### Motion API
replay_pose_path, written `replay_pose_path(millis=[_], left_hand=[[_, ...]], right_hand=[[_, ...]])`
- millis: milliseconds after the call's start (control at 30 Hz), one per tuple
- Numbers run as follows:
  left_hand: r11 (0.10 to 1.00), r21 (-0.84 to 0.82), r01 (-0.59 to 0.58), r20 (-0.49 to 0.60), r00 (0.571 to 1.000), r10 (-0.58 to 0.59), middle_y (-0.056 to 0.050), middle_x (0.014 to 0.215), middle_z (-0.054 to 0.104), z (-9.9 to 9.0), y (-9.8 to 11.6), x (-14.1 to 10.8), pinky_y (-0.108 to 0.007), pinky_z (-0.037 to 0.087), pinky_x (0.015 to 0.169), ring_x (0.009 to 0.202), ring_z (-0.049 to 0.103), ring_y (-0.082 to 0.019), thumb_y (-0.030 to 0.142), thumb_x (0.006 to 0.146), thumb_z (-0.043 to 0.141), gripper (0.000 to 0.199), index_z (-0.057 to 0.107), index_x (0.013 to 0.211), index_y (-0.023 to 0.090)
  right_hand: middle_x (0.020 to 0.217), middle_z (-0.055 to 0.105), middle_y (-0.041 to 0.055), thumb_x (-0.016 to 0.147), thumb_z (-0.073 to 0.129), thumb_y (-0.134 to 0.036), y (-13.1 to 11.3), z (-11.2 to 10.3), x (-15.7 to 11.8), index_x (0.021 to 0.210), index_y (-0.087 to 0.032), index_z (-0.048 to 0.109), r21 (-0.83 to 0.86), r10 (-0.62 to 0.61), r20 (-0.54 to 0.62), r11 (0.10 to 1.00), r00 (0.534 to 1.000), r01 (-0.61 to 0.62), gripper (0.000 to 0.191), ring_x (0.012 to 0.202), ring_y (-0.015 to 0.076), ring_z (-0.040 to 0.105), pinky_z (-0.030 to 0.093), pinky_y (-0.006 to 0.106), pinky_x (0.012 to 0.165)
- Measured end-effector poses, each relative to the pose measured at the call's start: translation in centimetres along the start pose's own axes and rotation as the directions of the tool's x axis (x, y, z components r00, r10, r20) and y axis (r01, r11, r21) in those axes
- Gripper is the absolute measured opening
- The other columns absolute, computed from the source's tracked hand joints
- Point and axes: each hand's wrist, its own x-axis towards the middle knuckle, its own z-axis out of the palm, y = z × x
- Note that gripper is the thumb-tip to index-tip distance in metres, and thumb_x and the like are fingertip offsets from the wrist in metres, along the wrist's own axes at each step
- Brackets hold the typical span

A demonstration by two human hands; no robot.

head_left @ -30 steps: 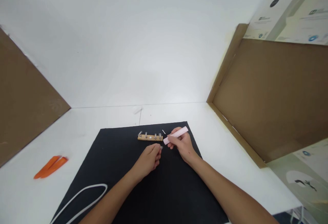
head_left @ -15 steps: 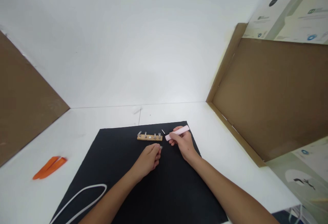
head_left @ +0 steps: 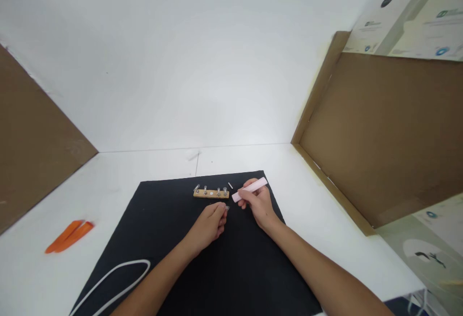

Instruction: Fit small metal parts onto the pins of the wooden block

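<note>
My left hand [head_left: 209,223] is closed in a pinch on a small, shiny metallic or clear piece [head_left: 227,208], too small to name. In my right hand [head_left: 259,204] is a pale pink stick-shaped object [head_left: 251,189], held slanted with its lower left end near the left fingertips but apart from them. Just beyond the left hand lies a narrow wooden strip [head_left: 211,194] with several small shiny upright pieces on it and a white dot in its middle. Behind the pink stick a short thin white stick [head_left: 230,185] rests on the black mat [head_left: 224,277].
An orange folded strip [head_left: 69,237] lies on the white table [head_left: 32,277] at the left. A white cable [head_left: 123,264] loops over the mat's front left corner. Brown cardboard panels [head_left: 390,132] border both sides, and a white wall [head_left: 198,65] stands behind.
The pink stick's lower left end has moved very slightly left and down toward the left fingertips. My left hand is nearly unmoved.
</note>
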Motion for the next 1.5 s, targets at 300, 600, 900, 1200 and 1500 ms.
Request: replay_pose_path(millis=[300, 600, 900, 1200, 1500], left_hand=[[1.0, -0.004, -0.024, 0.017, 1.0, 0.024, 0.009, 0.055, 0.031, -0.1, -0.3, 0.2, -0.018, 0.018, 0.035, 0.038, 0.026, -0.004, 0.057, 0.081, 0.044, 0.038, 0.038, 0.07, 0.021], [1.0, 0.007, -0.016, 0.014, 1.0, 0.016, 0.009, 0.054, 0.031, -0.2, -0.4, 0.3, -0.017, 0.018, 0.034, 0.038, 0.027, -0.004, 0.052, 0.083, 0.041, 0.034, 0.039, 0.071, 0.021], [1.0, -0.014, -0.027, 0.023, 0.999, 0.028, 0.01, 0.054, 0.031, -0.5, -0.9, 0.5, -0.016, 0.018, 0.033, 0.037, 0.029, -0.004, 0.051, 0.083, 0.042, 0.033, 0.039, 0.071, 0.021], [1.0, -0.024, -0.015, 0.02, 1.0, 0.015, 0.01, 0.055, 0.031, -0.3, -0.5, 0.2, -0.016, 0.017, 0.034, 0.038, 0.029, -0.004, 0.051, 0.083, 0.042, 0.033, 0.039, 0.071, 0.021], [0.999, -0.022, -0.034, 0.019, 0.999, 0.035, 0.01, 0.054, 0.031, -0.4, -0.6, 0.4, -0.016, 0.018, 0.033, 0.037, 0.028, -0.004, 0.051, 0.083, 0.042, 0.033, 0.04, 0.07, 0.02]], right_hand=[[0.054, 0.065, -0.0024, 0.064, 0.075, -0.021, 0.0, 0.2, -0.1, 0.083, -0.018, 0.054, -0.038, 0.004, -0.035, 0.999, 0.999, -0.005, 0.028, 0.043, 0.0126, 0.059, 0.045, 0.02, 0.04], [0.057, 0.067, -0.0016, 0.064, 0.074, -0.019, -0.1, 0.3, -0.4, 0.082, -0.019, 0.055, 0.022, 0.027, 0.02, 0.999, 0.999, -0.027, 0.026, 0.041, 0.0116, 0.058, 0.042, 0.019, 0.037], [0.052, 0.065, -0.0024, 0.064, 0.073, -0.019, -0.2, 0.5, -0.5, 0.083, -0.018, 0.053, -0.052, 0.05, 0.0, 0.997, 0.999, -0.05, 0.027, 0.041, 0.012, 0.058, 0.044, 0.018, 0.038], [0.055, 0.066, -0.002, 0.064, 0.074, -0.02, -0.2, 0.5, -0.7, 0.081, -0.018, 0.054, -0.035, 0.042, 0.081, 0.999, 0.996, -0.039, 0.026, 0.041, 0.0117, 0.058, 0.044, 0.018, 0.037], [0.06, 0.068, -0.0012, 0.064, 0.073, -0.018, -0.5, 0.8, -1.1, 0.082, -0.018, 0.053, -0.049, 0.021, 0.062, 0.999, 0.998, -0.018, 0.026, 0.042, 0.0114, 0.059, 0.045, 0.018, 0.038]])
